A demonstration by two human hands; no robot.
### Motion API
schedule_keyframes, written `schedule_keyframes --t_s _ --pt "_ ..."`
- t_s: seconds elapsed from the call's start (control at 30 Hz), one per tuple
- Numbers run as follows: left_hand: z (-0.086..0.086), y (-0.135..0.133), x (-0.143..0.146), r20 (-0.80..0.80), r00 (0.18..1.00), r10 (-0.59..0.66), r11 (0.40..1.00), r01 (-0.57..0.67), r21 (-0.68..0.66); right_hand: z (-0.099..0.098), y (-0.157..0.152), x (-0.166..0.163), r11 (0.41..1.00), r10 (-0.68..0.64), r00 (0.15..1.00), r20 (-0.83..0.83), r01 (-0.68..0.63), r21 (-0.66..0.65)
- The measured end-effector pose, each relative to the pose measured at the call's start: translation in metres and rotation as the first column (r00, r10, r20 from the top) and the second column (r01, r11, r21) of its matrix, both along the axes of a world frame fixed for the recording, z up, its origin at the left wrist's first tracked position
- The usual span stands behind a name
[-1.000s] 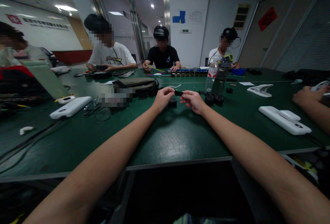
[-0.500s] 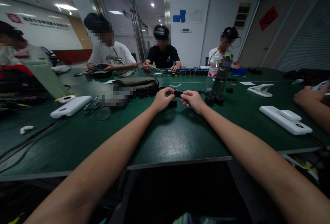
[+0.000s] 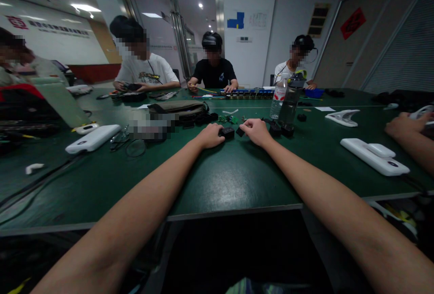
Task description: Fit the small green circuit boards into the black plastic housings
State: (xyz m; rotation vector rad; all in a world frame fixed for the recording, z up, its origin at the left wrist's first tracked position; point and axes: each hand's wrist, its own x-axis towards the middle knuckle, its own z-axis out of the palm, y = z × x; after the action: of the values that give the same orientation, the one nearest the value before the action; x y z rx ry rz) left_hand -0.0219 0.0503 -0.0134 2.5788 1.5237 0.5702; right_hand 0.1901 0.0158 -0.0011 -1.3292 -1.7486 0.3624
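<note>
Both my arms reach out over the green table [image 3: 224, 181]. My left hand [image 3: 210, 135] rests on the table with its fingers curled around a small black block [image 3: 227, 132]. My right hand [image 3: 257, 131] is closed too, pinching a small black part [image 3: 240, 131] just to the right of that block. The two pieces sit close together, a small gap between them. Beyond my hands lie small green parts [image 3: 228, 118] and two more black blocks [image 3: 280, 129].
A water bottle [image 3: 278, 100] and a dark container [image 3: 290, 103] stand behind my right hand. White flat devices [image 3: 92, 139] [image 3: 375, 156] lie left and right. An olive pouch [image 3: 176, 109] lies beyond. Several people sit around the table; another person's hand [image 3: 405, 124] is at the right.
Both hands have dropped from holding one black piece raised between them down to the table. The left hand now grips the black block, the right a separate small part.
</note>
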Motion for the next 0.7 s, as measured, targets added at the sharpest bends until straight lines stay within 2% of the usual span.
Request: schedule_keyframes --t_s 0.2,0.27,0.4,0.7 --pt "0.002 -0.004 0.002 -0.056 0.998 -0.012 1.000 0.012 -0.016 -0.001 0.002 0.001 0.998 -0.030 0.987 0.156 0.038 -0.049" --pt "0.005 -0.007 0.004 -0.160 0.987 0.001 1.000 -0.003 -0.012 -0.001 0.003 0.002 0.997 -0.042 0.974 0.222 0.056 -0.057" --pt "0.009 -0.012 0.009 -0.243 0.969 0.041 0.999 -0.035 0.026 -0.001 0.004 0.001 0.995 -0.069 0.954 0.292 0.088 -0.052" --pt "0.010 -0.015 0.009 -0.124 0.992 -0.011 0.993 0.025 0.114 -0.004 0.007 0.002 0.993 -0.086 0.953 0.289 0.107 -0.057"
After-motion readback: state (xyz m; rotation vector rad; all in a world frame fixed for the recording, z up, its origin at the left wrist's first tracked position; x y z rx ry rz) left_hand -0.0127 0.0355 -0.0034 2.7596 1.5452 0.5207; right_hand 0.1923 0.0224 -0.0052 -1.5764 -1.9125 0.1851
